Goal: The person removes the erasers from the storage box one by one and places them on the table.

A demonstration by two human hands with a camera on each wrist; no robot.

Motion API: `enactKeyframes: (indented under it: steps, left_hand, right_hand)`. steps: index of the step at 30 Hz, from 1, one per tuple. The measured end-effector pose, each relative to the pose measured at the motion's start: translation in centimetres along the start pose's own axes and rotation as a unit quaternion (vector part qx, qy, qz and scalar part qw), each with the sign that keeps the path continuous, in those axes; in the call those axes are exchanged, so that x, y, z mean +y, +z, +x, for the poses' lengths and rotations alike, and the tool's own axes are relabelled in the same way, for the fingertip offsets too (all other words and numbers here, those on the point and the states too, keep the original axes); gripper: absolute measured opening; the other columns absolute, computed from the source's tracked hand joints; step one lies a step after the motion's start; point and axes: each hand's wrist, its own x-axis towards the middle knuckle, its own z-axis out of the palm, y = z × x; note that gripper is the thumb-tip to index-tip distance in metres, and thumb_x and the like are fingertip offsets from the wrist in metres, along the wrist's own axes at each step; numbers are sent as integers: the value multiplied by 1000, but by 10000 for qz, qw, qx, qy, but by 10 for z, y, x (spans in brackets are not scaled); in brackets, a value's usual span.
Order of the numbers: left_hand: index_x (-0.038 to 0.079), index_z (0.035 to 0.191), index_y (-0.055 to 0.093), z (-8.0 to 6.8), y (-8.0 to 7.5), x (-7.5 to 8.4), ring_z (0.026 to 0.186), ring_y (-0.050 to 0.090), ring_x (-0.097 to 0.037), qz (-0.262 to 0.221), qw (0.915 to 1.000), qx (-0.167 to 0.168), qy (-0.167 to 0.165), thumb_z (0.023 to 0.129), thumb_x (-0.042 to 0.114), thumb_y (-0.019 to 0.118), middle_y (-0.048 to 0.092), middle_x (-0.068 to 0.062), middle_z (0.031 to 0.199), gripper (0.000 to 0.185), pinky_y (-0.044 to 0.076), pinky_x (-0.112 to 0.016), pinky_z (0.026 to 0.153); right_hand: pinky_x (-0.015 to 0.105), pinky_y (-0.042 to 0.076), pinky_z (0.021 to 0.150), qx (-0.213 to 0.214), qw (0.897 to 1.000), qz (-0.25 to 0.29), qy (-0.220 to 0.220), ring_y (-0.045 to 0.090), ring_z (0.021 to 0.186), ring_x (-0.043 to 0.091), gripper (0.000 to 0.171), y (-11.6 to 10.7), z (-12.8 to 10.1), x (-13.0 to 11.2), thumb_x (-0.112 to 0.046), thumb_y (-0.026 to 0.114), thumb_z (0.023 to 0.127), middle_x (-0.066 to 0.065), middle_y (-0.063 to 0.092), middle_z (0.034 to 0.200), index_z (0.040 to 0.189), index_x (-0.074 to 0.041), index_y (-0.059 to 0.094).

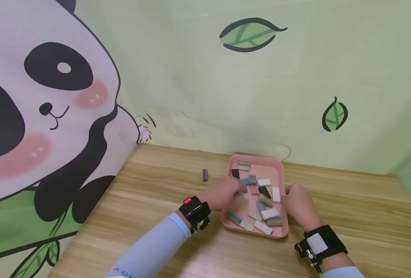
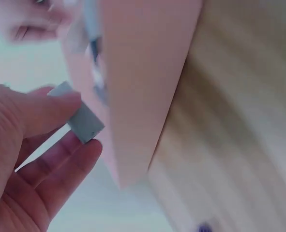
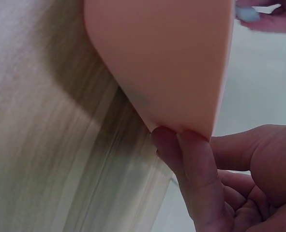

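Nearest the camera, the light-blue fabric sleeve (image 1: 153, 247) on your left forearm runs toward a black wrist strap (image 1: 195, 211). Past that, your left hand (image 1: 226, 192) is over the left side of a shallow pink rectangular tray (image 1: 273, 170) with rounded corners. Your left grip is narrow, holding a small grey-blue rectangular block (image 2: 86, 122) between thumb and fingertips, close by the tray's wall; I cannot tell whether block and wall touch.

Your right hand (image 1: 300, 204) is at the tray's right side, its grip pinched on the tray's edge. The tray rests on a light wood-grain surface (image 1: 160, 181), near a pale green wall covering (image 1: 177, 69) printed with a panda and leaves.

Inside the tray you have small blocks lying at various angles: among them a flat white block (image 1: 276, 194) by the right wall, a pink square block (image 1: 254, 189) near the middle and a black block (image 1: 264, 192) just beside it. A small purple block (image 1: 205, 175) lies on the surface, left of the tray and apart from it.
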Motion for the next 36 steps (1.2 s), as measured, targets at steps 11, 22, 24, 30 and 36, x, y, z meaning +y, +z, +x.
enactKeyframes:
  steps: [11, 22, 24, 30, 36]
  left_hand:
    - [13, 108, 65, -25, -41, -71, 74, 62, -8, -1296, 9419, 1661, -2616, 90, 17, 61, 67, 1, 95, 19, 51, -25, 67]
    - [3, 101, 69, -47, -17, -113, 81, 64, -20, -1650, 8856, 1979, -3865, 83, 12, 68, 70, -9, 90, 21, 51, -32, 70]
    - [2, 100, 69, -47, -10, -116, 80, 63, -20, -1726, 8787, 1914, -4019, 82, 13, 68, 69, -9, 91, 21, 50, -31, 69]
    - [2, 99, 70, -47, -1, -118, 81, 62, -21, -1763, 8728, 1669, -4234, 80, 14, 69, 69, -10, 93, 22, 50, -32, 69]
    - [2, 100, 70, -45, 2, -119, 82, 62, -21, -1677, 8727, 1503, -4333, 81, 15, 69, 69, -11, 97, 23, 50, -32, 70]
  right_hand:
    - [27, 43, 49, 43, 9998, -111, -138, 56, 59, 18, 23, -1, -2, 0, -5, 50, 86, 13, 60, 78, 97, 5, 66]
    - [27, 43, 50, -65, 9999, -47, -70, 56, 61, 18, 25, 0, -2, 0, -6, 49, 87, 13, 61, 81, 101, 5, 66]
    - [27, 43, 50, -43, 10000, -44, -66, 56, 61, 18, 25, 0, -2, 1, -6, 49, 86, 14, 61, 82, 102, 5, 66]
    - [27, 43, 49, 30, 9999, -52, -85, 56, 59, 17, 24, 2, -1, 3, -6, 50, 87, 13, 61, 80, 100, 5, 66]
    - [27, 43, 49, 63, 9999, -110, -57, 56, 60, 17, 23, 3, 1, 4, -7, 51, 87, 12, 61, 79, 99, 3, 67]
